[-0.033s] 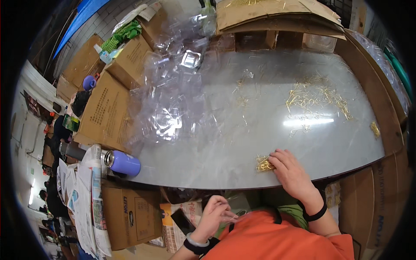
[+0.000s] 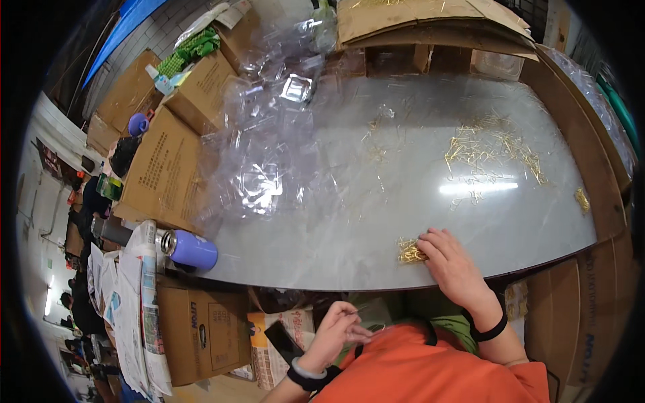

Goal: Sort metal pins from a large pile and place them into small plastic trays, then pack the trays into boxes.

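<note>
A small bundle of gold pins (image 2: pixel 409 251) is pressed under the fingertips of the right hand (image 2: pixel 453 264), its long axis running leftward from them. A thin pin is pinched in the left hand (image 2: pixel 336 330).

Brown cardboard boxes (image 2: pixel 164 164) with dark print line the desk's left edge; another printed brown box (image 2: pixel 205 332) stands below it, beside a white-and-red printed bag (image 2: pixel 269 356). Clear plastic packs (image 2: pixel 259 181) pile on the desk.
</note>
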Tool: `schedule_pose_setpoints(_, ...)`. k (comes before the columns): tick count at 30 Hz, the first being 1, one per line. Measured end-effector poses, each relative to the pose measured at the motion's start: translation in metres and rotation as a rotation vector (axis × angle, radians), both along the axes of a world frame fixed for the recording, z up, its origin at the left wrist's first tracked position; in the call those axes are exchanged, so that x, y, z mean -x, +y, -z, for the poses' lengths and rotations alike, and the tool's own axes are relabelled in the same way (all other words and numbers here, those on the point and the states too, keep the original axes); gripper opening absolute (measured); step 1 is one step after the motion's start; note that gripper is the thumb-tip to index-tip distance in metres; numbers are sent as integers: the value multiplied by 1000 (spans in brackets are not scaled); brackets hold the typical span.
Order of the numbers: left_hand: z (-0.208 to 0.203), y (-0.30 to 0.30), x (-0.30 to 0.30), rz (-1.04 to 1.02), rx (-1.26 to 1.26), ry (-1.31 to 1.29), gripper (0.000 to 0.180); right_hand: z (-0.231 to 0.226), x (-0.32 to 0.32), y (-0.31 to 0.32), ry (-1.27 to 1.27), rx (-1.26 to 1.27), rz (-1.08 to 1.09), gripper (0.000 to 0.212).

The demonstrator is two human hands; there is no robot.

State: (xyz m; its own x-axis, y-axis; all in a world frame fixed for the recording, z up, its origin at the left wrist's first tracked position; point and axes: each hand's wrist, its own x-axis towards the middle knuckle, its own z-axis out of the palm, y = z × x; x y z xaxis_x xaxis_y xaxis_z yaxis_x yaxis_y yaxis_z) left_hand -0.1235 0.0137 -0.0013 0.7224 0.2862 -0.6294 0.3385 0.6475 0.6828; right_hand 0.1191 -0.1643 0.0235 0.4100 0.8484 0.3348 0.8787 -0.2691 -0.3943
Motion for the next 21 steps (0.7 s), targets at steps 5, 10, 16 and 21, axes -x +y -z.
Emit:
schedule_pose_setpoints(5, 23, -5, -30, 63, 154, -64, 20, -1, 7, 4, -14, 22, -40, 42)
schedule_pose_setpoints(10, 26, -4, -43, 27, 339, -179, 35, 0, 25, 4, 13, 26, -136, 43)
schedule_pose_setpoints(16, 33, -11, -32, -22, 405, -206, 33, 10, 70, -9, 61, 39, -365, 42)
schedule_pose_setpoints(21, -2, -20, -22, 20, 207, -229, 32, 18, 81, -14, 326, -123, -401, 41)
